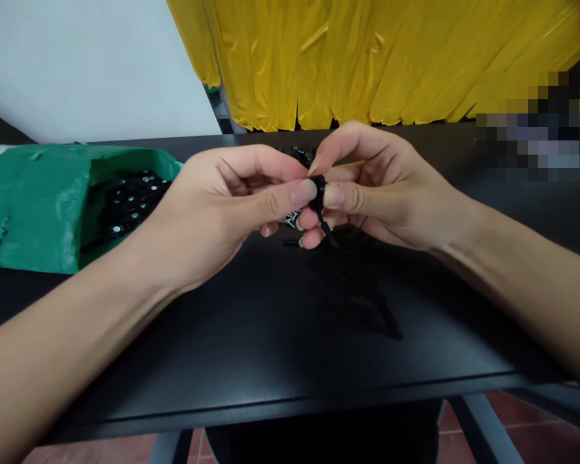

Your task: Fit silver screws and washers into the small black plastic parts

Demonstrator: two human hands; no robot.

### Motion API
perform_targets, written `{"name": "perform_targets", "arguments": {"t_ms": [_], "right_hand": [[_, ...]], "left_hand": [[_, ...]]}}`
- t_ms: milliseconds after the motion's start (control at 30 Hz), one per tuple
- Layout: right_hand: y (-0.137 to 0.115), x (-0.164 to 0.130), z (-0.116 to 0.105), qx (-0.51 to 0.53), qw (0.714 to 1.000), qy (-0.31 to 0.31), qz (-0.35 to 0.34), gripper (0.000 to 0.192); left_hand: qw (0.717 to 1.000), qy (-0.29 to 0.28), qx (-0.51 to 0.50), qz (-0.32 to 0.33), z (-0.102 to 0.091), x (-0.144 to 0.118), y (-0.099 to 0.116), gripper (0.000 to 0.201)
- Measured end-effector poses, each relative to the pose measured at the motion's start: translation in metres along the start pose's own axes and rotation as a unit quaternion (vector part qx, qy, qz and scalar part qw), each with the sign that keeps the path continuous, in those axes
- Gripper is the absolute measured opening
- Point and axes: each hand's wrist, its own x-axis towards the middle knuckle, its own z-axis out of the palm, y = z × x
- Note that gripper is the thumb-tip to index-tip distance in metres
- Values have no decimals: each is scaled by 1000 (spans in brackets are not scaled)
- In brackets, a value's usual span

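Between my hands, above the table, is a small black part (320, 192) with a thin stem that points down and to the right. My left hand (241, 200) pinches it from the left with thumb and fingers. From the right, the thumb and fingers of my right hand (372, 187) grip the same part. Its exact kind is too small and dark to tell, and the fingertips cover much of it. Behind the fingers lie small silver screws (290, 220) and a heap of small black pieces (302, 154), both partly hidden.
A green bag (38, 206) lies open at the left, holding many black pieces with shiny metal dots (134, 200). Thin black pieces (352, 283) lie on the black table (232, 348) near my right forearm. Yellow plastic sheeting (367, 58) hangs behind the table.
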Motion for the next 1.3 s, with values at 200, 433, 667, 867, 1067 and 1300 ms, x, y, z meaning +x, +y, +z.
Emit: {"name": "perform_targets", "arguments": {"t_ms": [200, 433, 667, 867, 1067, 1300], "right_hand": [[0, 0, 0, -7, 1000, 5, -19, 15], [-3, 1, 0, -16, 1000, -2, -10, 14], [0, 0, -1, -35, 999, 10, -12, 18], [0, 0, 0, -23, 999, 7, -34, 18], [-3, 1, 3, -23, 1000, 15, -13, 18], [-3, 1, 4, -14, 1000, 20, -4, 16]], "left_hand": [[999, 46, 29, 2, 0, 1, -2, 8], [989, 48, 108, 87, 5, -1, 2, 13], [1000, 4, 14, 9, 1, 2, 1, 6], [998, 31, 56, 16, -4, 2, -5, 17], [984, 57, 139, 96, 1, 1, -2, 13], [983, 72, 154, 70, 4, 0, 4, 15]]}}
